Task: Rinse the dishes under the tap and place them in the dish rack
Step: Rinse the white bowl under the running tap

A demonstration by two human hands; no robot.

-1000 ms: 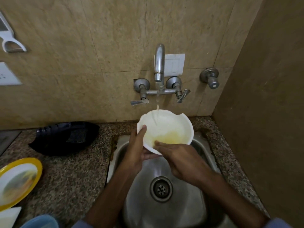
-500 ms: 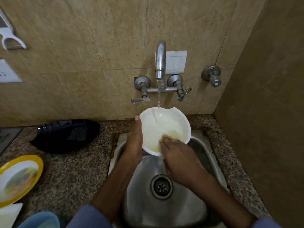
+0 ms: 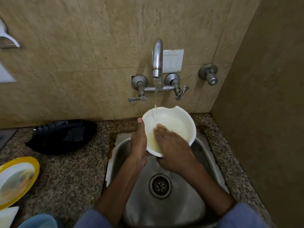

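A white bowl (image 3: 177,122) with a chipped far rim is held tilted over the steel sink (image 3: 197,203), under the running tap (image 3: 157,60). The thin stream lands inside the bowl near its left wall. My left hand (image 3: 139,143) grips the bowl from the left and beneath, thumb up along the rim. My right hand (image 3: 172,145) reaches inside the bowl, its fingers flat and blurred against the inner surface, where some yellowish water sits.
A black dish (image 3: 62,135) lies on the speckled granite counter (image 3: 74,170) left of the sink. A yellow-rimmed plate (image 3: 16,180), a white item (image 3: 7,216) and a blue container (image 3: 39,222) sit at the bottom left. A brown wall stands close on the right.
My right hand has moved from the bowl's near rim further inside, its fingers sliding up and left across the inner surface. The yellow residue has thinned. My left hand keeps its hold.
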